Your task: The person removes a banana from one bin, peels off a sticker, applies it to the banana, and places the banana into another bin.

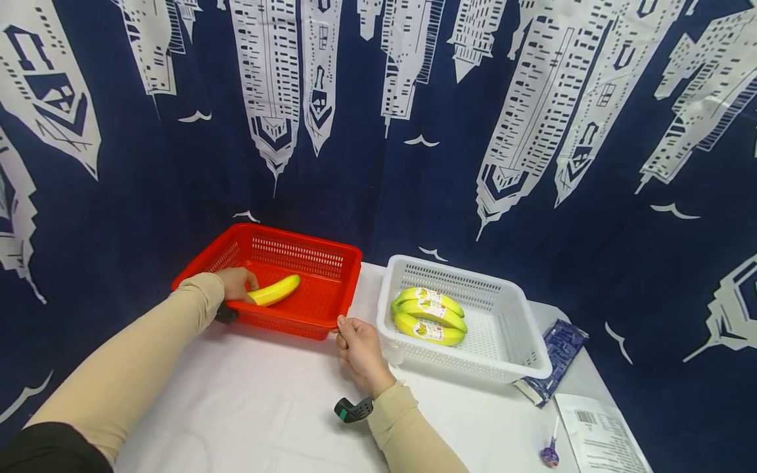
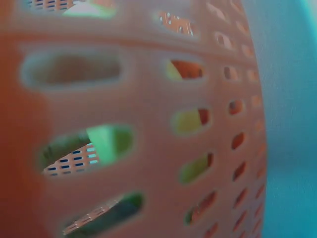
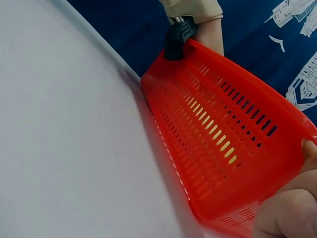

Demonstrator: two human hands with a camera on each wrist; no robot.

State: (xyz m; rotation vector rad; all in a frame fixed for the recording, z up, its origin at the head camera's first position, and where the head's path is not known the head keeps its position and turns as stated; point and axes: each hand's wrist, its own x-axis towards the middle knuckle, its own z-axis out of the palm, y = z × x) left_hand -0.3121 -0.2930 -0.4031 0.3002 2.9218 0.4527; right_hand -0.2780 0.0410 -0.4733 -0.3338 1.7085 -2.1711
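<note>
A red plastic basket (image 1: 307,253) stands at the left, with one yellow banana (image 1: 276,291) lying in it. Over the basket's front left side reaches my left hand (image 1: 238,284), gripping the banana's left end. In the left wrist view the basket's slotted wall (image 2: 153,109) fills most of the picture, and yellow and green patches show through its slots; the hand's fingers are mostly hidden there. My right hand (image 1: 361,347) pinches the red basket's front right corner at the rim. The right wrist view shows its curled fingers (image 3: 287,213) by that corner.
Right of the red basket is a white basket (image 1: 508,322) holding several bananas (image 1: 430,315) with stickers. Farther right lie a dark blue packet (image 1: 562,351), a white printed packet (image 1: 600,433) and a purple lollipop (image 1: 550,453). A patterned navy cloth (image 1: 414,184) hangs behind the white table (image 1: 254,394).
</note>
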